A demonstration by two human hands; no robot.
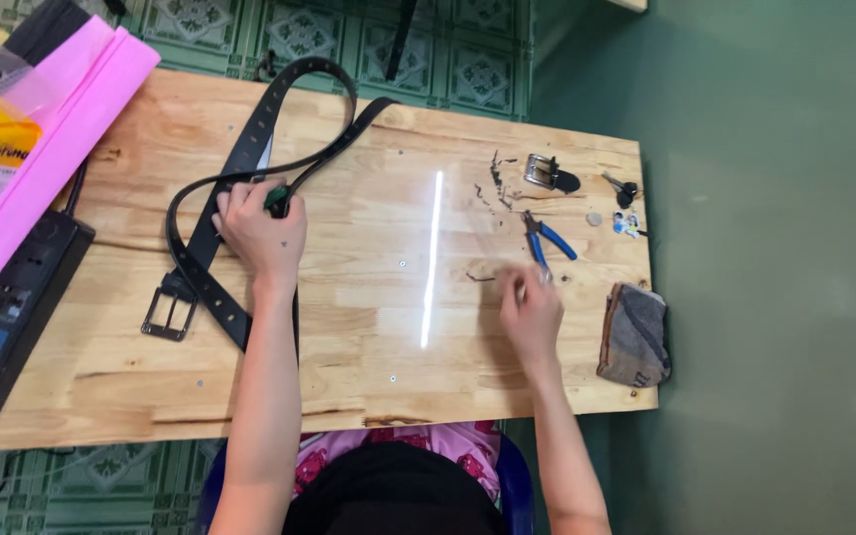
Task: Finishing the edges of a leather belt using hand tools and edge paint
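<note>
1. A black perforated leather belt [250, 159] loops across the pale wooden tabletop [349, 327], its square metal buckle [167, 313] at the near left.
2. The left hand [262, 230] presses the strap, fingers clenched around a green-handled tool [276, 199].
3. The right hand [530, 312], blurred, reaches near blue-handled pliers [547, 241]; grip unclear.

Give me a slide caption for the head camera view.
Left hand pins a black belt on the wooden table; right hand reaches by blue-handled pliers.
</note>
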